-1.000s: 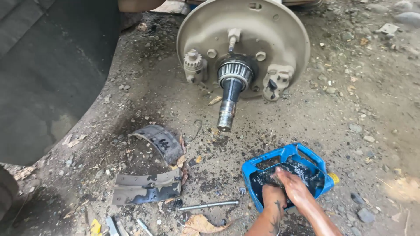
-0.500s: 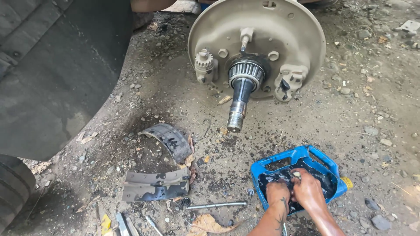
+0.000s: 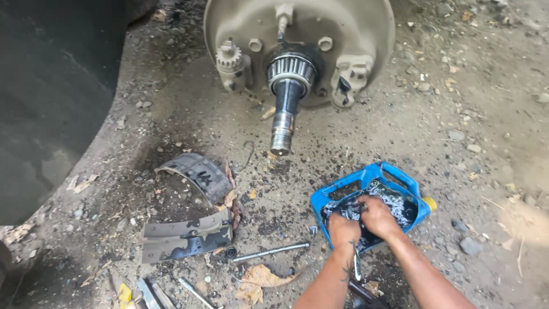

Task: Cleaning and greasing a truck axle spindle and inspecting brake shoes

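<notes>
Both my hands are down in a cut-open blue plastic jug (image 3: 337,191) that lies on the dirt and holds dark oily liquid. My left hand (image 3: 343,229) is closed over something dark in the liquid. My right hand (image 3: 377,216) presses beside it, fingers curled into the same black mess. What they grip is hidden by oil and fingers. Above, a beige brake backing plate (image 3: 366,23) carries a bare axle spindle (image 3: 283,114) with a bearing at its base.
Two curved brake shoes (image 3: 197,174) (image 3: 186,240) lie on the ground at left. A metal rod (image 3: 269,252) and dry leaves lie near my left forearm. A dark vehicle body (image 3: 51,97) fills the left side. Stones are scattered over the dirt at right.
The view has shifted closer and lower toward the backing plate. Both hands stay in the blue jug, working slightly within the liquid.
</notes>
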